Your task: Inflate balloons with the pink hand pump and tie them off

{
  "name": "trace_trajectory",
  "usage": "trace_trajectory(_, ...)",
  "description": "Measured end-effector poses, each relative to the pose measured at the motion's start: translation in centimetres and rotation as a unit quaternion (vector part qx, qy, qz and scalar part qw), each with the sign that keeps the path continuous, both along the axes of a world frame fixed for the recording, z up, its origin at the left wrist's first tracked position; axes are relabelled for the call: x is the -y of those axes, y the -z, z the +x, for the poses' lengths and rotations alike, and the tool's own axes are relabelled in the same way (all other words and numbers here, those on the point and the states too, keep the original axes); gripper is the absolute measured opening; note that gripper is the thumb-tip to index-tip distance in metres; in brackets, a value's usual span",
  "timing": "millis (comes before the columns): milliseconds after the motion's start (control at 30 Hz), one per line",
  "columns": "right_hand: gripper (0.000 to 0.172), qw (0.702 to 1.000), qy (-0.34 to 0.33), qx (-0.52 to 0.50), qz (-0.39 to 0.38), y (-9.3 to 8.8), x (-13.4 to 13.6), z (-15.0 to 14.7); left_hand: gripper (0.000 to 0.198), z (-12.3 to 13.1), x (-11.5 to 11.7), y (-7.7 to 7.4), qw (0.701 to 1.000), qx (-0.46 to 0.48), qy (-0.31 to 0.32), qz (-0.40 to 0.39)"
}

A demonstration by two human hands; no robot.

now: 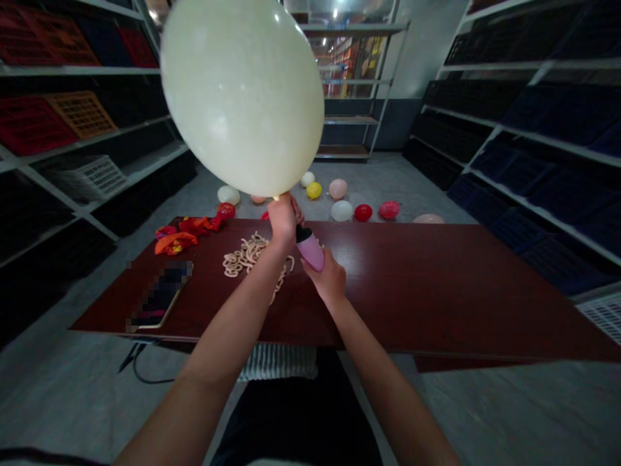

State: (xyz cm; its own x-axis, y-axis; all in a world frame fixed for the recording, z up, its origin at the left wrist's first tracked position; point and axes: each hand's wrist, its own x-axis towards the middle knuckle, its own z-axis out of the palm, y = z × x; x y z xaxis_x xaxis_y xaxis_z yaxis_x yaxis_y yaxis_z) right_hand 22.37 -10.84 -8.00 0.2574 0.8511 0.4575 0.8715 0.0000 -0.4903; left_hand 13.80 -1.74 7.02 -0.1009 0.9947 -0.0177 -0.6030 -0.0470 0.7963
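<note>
A large pale cream balloon (242, 90) fills the upper middle of the head view, fully blown up. My left hand (282, 219) is closed around the balloon's neck, right where it meets the black nozzle of a small pink pump (310, 250). My right hand (326, 277) grips the pink pump from below and holds it tilted above the dark red table (436, 285). A heap of pale uninflated balloons (247, 255) lies on the table just under my left forearm.
Red and orange uninflated balloons (182, 234) lie at the table's far left, a phone (160, 296) nearer. Several inflated balloons (342, 210) sit on the floor beyond the table. Shelving racks (82, 116) line both sides. A cable (140, 369) trails on the floor.
</note>
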Motion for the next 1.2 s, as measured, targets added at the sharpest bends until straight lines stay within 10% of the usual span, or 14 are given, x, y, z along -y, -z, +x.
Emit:
trace_trajectory(200, 0.055, 0.999, -0.019, 0.033, 0.011, 0.1, 0.0, -0.1, 0.045, -1.9, 0.7, 1.1, 0.999, 0.029, -0.009, -0.027)
trace_trajectory(633, 0.044, 0.968, -0.133, 0.213, 0.000, -0.7, 1.1, -1.1, 0.043, -14.6, 2.9, 3.6, 0.984, 0.143, -0.105, -0.033)
trace_trajectory(900, 0.048, 0.963, -0.173, 0.203, 0.044, 0.6, 0.6, -0.7, 0.047, -19.4, 3.9, 0.0, 0.982, 0.126, -0.141, 0.002)
trace_trajectory(1200, 0.050, 0.986, -0.121, 0.087, 0.081, 0.8, 0.5, -0.1, 0.051, -12.4, 3.0, -6.1, 0.987, 0.057, -0.127, 0.077)
